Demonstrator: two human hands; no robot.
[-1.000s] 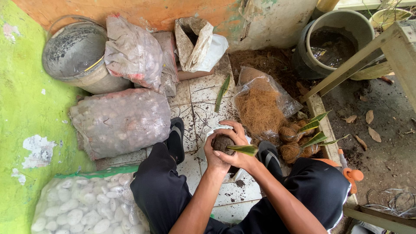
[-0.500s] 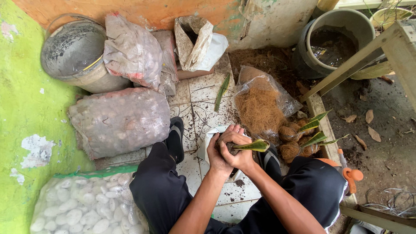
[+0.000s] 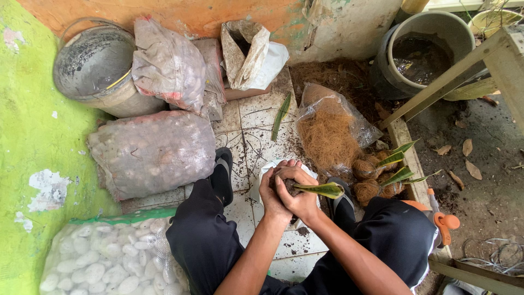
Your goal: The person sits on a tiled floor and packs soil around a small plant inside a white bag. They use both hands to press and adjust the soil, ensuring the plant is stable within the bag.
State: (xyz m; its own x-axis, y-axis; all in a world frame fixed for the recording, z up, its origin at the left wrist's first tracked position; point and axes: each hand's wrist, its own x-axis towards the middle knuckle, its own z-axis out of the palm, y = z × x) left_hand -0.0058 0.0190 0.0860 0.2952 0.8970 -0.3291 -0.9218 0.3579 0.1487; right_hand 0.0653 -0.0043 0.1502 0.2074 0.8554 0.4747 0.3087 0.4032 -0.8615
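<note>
Fingers [image 3: 284, 173] of the left hand [image 3: 273, 194] and right hand [image 3: 300, 191] press together around a dark root ball [image 3: 288, 186] with a green cutting [image 3: 325, 189], held above the tiled floor [image 3: 256, 131] between the person's knees. Squeezing evenly, with the leaf kept clear, probably packs it best.

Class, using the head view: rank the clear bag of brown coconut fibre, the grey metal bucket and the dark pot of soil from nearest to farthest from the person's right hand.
1. Clear bag of brown coconut fibre, just ahead of the right hand.
2. Dark pot of soil, far right corner.
3. Grey metal bucket, far left.
</note>
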